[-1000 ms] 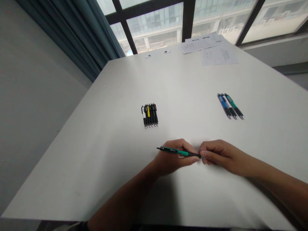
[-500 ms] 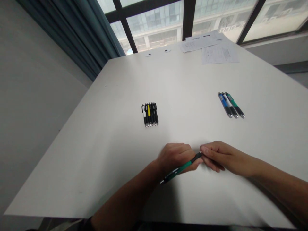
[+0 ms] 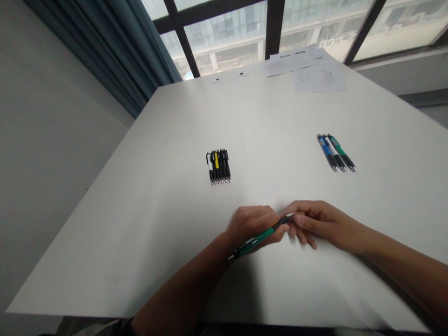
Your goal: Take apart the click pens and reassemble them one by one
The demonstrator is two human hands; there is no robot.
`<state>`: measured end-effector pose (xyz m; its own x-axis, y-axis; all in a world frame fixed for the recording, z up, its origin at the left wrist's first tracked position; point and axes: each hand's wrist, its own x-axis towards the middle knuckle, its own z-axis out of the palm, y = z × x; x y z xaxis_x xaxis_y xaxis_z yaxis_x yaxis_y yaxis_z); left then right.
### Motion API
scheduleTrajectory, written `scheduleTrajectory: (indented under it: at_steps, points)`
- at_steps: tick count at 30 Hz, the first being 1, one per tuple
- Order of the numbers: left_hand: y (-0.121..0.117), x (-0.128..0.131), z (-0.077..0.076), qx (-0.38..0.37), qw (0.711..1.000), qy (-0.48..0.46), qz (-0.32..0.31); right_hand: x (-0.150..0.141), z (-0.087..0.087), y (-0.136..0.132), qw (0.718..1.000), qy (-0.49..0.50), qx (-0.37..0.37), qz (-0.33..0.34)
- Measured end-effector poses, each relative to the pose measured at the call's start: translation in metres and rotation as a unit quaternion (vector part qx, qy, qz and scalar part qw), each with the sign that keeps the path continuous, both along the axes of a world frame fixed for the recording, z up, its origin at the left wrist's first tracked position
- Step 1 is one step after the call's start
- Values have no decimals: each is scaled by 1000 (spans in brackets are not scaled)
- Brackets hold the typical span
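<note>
My left hand (image 3: 255, 225) is closed around a green pen (image 3: 259, 239) with a black grip. The pen slants across that hand, its clicker end low on the left and its silver tip up on the right. At the tip, my right hand (image 3: 313, 224) has its thumb and forefinger pinched together, touching the pen's point end; the other fingers are loosely curled. Beyond the hands, a row of several black pens (image 3: 224, 168), with a white one and a yellow one among them, lies side by side. Three thicker pens (image 3: 338, 153), blue, white and green, lie to the right.
The white table (image 3: 168, 154) stretches to the window (image 3: 224, 37). Printed papers (image 3: 320, 77) lie at its far right end. Two small round fittings sit near the far edge. A blue curtain (image 3: 115, 46) hangs on the left by the grey wall.
The green pen has shifted slightly left and up with my left hand. My right hand has moved left, its forefinger now reaching behind the pen's tip.
</note>
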<state>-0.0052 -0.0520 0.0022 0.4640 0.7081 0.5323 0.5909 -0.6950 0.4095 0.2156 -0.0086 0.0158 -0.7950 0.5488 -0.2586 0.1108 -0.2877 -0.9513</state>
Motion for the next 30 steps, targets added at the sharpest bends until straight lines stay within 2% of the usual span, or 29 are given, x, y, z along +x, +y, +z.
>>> scheduleTrajectory:
  at_steps: [11,16,21,24,27,30]
  points:
    - [1,-3,-5,-49,996,57,-45,1,-4,5,1000,-6,-6,-21]
    - [1,-5,-6,-62,994,73,-41,1,-4,5,998,17,-25,-51]
    - [0,-4,-6,-72,993,78,-42,3,-5,6,999,8,1,-35]
    - [1,-4,-6,-69,994,79,-42,4,-4,7,999,-9,13,-51]
    - [2,-4,-4,-73,994,71,-41,3,-2,7,997,0,6,-74]
    - [2,-3,-1,-88,993,57,-45,2,1,7,998,1,0,-64]
